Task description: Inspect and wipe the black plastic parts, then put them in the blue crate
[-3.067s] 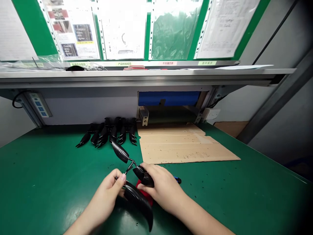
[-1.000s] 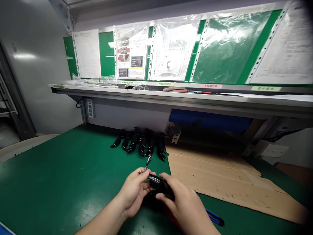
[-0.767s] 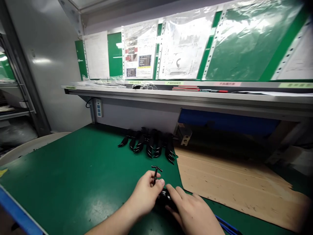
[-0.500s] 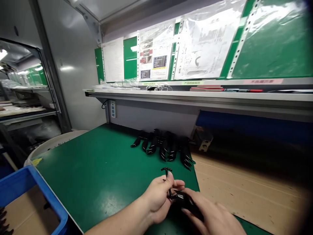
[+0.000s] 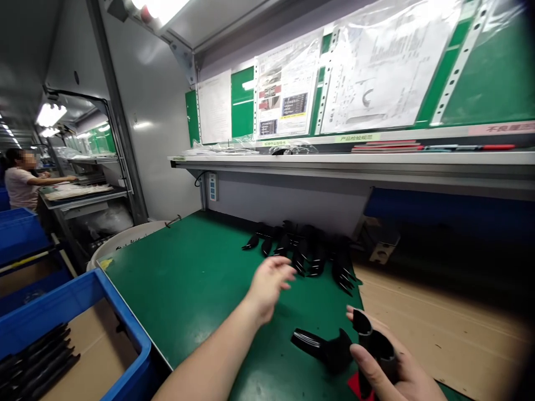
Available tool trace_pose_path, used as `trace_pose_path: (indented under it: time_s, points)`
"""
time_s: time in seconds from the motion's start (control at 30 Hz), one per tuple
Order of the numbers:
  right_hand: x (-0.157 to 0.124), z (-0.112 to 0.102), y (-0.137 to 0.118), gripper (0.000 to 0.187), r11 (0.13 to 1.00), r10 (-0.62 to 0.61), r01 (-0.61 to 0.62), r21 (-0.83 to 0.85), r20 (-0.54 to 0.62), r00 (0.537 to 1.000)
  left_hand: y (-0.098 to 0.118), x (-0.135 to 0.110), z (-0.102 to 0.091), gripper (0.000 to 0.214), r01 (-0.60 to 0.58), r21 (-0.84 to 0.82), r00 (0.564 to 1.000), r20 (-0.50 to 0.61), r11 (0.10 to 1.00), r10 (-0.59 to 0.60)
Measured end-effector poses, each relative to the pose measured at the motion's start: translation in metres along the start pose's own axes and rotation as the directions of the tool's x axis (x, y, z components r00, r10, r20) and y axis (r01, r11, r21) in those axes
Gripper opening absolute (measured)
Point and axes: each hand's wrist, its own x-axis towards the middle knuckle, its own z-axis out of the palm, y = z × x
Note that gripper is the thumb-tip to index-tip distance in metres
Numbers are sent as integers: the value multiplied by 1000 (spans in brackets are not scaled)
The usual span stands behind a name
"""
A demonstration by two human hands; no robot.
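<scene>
My left hand (image 5: 270,284) is over the green tabletop, fingers apart and nothing seen in them, close to a row of glossy black curved plastic parts (image 5: 301,250) with pointed ends. My right hand (image 5: 401,367) grips a black hollow plastic part (image 5: 378,348) at the lower right, thumb across its front. Just left of it is another shiny black plastic part (image 5: 320,348); whether the two touch I cannot tell. Something red (image 5: 360,385) shows beneath the right hand, mostly hidden.
A blue bin (image 5: 140,340) holding black parts (image 5: 37,362) stands left of the green table (image 5: 175,278). Cardboard (image 5: 418,312) lies on the right. A shelf (image 5: 326,161) with papers and pens runs above. Far left, a person (image 5: 23,181) works at another bench.
My left hand no longer shows the thin black T-ended piece and has moved up and away from my right hand. The right hand has turned, showing the part's hollow end. The view has swung left.
</scene>
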Motion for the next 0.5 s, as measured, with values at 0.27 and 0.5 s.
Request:
trace_pose_path:
  time_s: [0.27, 0.5]
  points:
    - [-19, 9, -47, 62, 859, 100, -168, 484, 163, 982, -53, -65, 34, 53, 282, 118, 785, 542, 952, -299]
    - [5, -60, 13, 42, 973, 224, -228, -10, 247, 943, -49, -61, 34, 41, 460, 202, 748, 436, 865, -499]
